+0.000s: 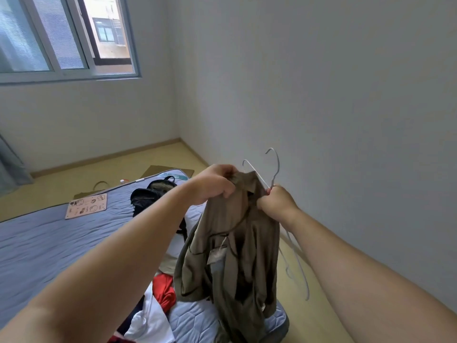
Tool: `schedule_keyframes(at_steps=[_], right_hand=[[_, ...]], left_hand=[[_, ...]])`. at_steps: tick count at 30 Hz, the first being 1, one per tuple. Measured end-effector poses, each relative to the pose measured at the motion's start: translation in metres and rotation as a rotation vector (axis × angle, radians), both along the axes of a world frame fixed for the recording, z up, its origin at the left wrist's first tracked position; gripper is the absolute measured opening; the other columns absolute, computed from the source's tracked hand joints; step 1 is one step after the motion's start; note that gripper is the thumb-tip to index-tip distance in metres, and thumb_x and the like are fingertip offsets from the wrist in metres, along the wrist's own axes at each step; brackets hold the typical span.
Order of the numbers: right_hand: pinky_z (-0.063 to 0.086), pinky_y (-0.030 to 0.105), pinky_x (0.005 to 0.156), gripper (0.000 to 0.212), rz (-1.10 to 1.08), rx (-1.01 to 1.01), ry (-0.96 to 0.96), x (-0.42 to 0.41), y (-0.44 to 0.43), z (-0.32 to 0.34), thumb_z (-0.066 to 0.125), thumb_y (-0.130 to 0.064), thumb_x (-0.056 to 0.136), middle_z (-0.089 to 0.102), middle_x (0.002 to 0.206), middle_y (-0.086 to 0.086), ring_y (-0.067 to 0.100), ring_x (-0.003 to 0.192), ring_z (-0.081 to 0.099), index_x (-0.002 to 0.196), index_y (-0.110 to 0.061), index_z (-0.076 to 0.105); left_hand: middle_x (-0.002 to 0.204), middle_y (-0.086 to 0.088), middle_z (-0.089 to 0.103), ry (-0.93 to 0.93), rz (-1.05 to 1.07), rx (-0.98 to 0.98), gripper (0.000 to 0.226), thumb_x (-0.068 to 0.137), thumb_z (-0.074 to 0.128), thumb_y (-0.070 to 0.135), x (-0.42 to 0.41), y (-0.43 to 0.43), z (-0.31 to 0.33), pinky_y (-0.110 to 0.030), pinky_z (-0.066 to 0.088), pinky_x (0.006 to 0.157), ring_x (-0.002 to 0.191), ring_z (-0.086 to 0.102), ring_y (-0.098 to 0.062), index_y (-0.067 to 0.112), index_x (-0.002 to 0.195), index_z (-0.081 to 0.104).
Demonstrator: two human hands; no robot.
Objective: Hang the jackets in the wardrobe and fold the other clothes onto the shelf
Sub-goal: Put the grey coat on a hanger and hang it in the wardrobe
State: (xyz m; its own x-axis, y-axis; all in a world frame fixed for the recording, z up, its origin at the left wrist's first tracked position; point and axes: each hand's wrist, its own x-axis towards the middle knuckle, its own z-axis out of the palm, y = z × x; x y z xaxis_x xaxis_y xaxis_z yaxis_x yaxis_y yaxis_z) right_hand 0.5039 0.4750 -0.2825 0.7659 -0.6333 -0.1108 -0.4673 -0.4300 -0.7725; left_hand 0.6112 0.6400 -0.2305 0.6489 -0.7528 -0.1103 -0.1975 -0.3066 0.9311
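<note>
An olive-brown jacket [237, 248] hangs in the air above the foot of the bed. My left hand [215, 184] grips its collar at the top left. My right hand [277, 201] grips the jacket's other shoulder together with two thin grey wire hangers [273, 167]. The hangers' hooks stick up above my right hand, and their lower bars [300, 271] hang down to the right of the jacket. Red and white clothes [158, 300] lie in a heap on the bed below the jacket.
A blue quilted mattress [49, 243] lies on the floor at the left. On it are a black backpack [148, 196] and a pink printed board [86, 205]. A white wall [346, 95] stands close on the right, a window [69, 35] at the upper left.
</note>
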Motion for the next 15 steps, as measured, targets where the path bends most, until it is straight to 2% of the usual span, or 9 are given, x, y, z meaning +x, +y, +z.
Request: schedule_keyframes(at_steps=[2, 4, 5, 8, 9, 10, 12, 14, 15], right_hand=[[0.055, 0.038, 0.071, 0.024, 0.027, 0.052, -0.032, 0.0, 0.006, 0.003, 0.063, -0.006, 0.069, 0.064, 0.098, 0.012, 0.028, 0.09, 0.063, 0.092, -0.007, 0.058], [0.05, 0.034, 0.063, 0.033, 0.098, 0.113, -0.064, 0.001, 0.013, 0.005, 0.065, -0.004, 0.063, 0.057, 0.101, 0.01, 0.022, 0.087, 0.058, 0.092, -0.01, 0.051], [0.047, 0.032, 0.061, 0.039, 0.16, 0.163, -0.078, 0.002, 0.017, 0.005, 0.066, -0.004, 0.061, 0.051, 0.105, 0.008, 0.021, 0.088, 0.056, 0.095, -0.011, 0.049], [0.054, 0.02, 0.062, 0.042, 0.303, 0.211, -0.091, 0.004, 0.027, 0.0, 0.073, -0.014, 0.058, 0.041, 0.115, 0.004, 0.018, 0.093, 0.06, 0.096, -0.023, 0.059], [0.058, 0.023, 0.069, 0.04, 0.334, 0.224, -0.102, 0.005, 0.028, -0.004, 0.077, -0.017, 0.059, 0.047, 0.118, 0.005, 0.02, 0.094, 0.064, 0.096, -0.025, 0.066], [0.061, 0.032, 0.079, 0.038, 0.351, 0.251, -0.115, 0.007, 0.03, -0.009, 0.079, -0.018, 0.06, 0.058, 0.118, 0.011, 0.023, 0.095, 0.069, 0.097, -0.023, 0.072], [0.059, 0.05, 0.088, 0.032, 0.331, 0.278, -0.131, 0.01, 0.034, -0.014, 0.073, -0.018, 0.068, 0.073, 0.105, 0.012, 0.026, 0.095, 0.073, 0.099, -0.017, 0.075], [0.059, 0.052, 0.087, 0.034, 0.276, 0.23, -0.067, 0.013, 0.038, -0.015, 0.064, -0.022, 0.072, 0.074, 0.101, 0.01, 0.029, 0.095, 0.072, 0.105, -0.016, 0.071], [0.059, 0.051, 0.087, 0.035, 0.252, 0.196, -0.034, 0.015, 0.04, -0.014, 0.06, -0.022, 0.074, 0.072, 0.103, 0.011, 0.029, 0.097, 0.07, 0.108, -0.015, 0.067]], left_hand=[[0.085, 0.003, 0.062, -0.224, -0.123, 0.128, 0.046, 0.054, 0.049, 0.001, -0.002, -0.003, 0.009, -0.019, 0.038, 0.052, 0.073, 0.055, -0.015, 0.021, 0.092, 0.065], [0.09, 0.009, 0.063, -0.448, -0.218, 0.272, 0.047, 0.065, 0.046, -0.003, -0.008, -0.009, 0.014, -0.017, 0.042, 0.053, 0.082, 0.059, -0.013, 0.03, 0.095, 0.061], [0.09, 0.009, 0.061, -0.503, -0.224, 0.297, 0.046, 0.069, 0.044, -0.005, -0.011, -0.012, 0.013, -0.016, 0.041, 0.053, 0.083, 0.059, -0.012, 0.032, 0.092, 0.059], [0.085, 0.009, 0.058, -0.509, -0.156, 0.229, 0.045, 0.068, 0.044, -0.008, -0.018, -0.018, 0.007, -0.011, 0.038, 0.048, 0.077, 0.055, -0.008, 0.035, 0.079, 0.053], [0.085, 0.009, 0.059, -0.51, -0.12, 0.198, 0.047, 0.066, 0.044, -0.008, -0.017, -0.018, 0.005, -0.014, 0.039, 0.05, 0.078, 0.056, -0.01, 0.035, 0.08, 0.054], [0.086, 0.009, 0.06, -0.508, -0.087, 0.17, 0.048, 0.065, 0.045, -0.008, -0.014, -0.017, 0.002, -0.015, 0.04, 0.052, 0.08, 0.058, -0.013, 0.035, 0.083, 0.055], [0.089, 0.009, 0.06, -0.501, -0.018, 0.139, 0.049, 0.065, 0.047, -0.009, -0.007, -0.014, -0.006, -0.012, 0.04, 0.051, 0.083, 0.059, -0.015, 0.03, 0.093, 0.059], [0.095, 0.006, 0.06, -0.484, 0.056, 0.122, 0.049, 0.068, 0.051, -0.008, 0.0, -0.01, -0.022, -0.009, 0.038, 0.052, 0.086, 0.058, -0.014, 0.027, 0.102, 0.06], [0.1, 0.004, 0.059, -0.486, 0.104, 0.119, 0.048, 0.071, 0.055, -0.006, 0.003, -0.008, -0.032, -0.012, 0.039, 0.059, 0.09, 0.057, -0.016, 0.024, 0.107, 0.059]])
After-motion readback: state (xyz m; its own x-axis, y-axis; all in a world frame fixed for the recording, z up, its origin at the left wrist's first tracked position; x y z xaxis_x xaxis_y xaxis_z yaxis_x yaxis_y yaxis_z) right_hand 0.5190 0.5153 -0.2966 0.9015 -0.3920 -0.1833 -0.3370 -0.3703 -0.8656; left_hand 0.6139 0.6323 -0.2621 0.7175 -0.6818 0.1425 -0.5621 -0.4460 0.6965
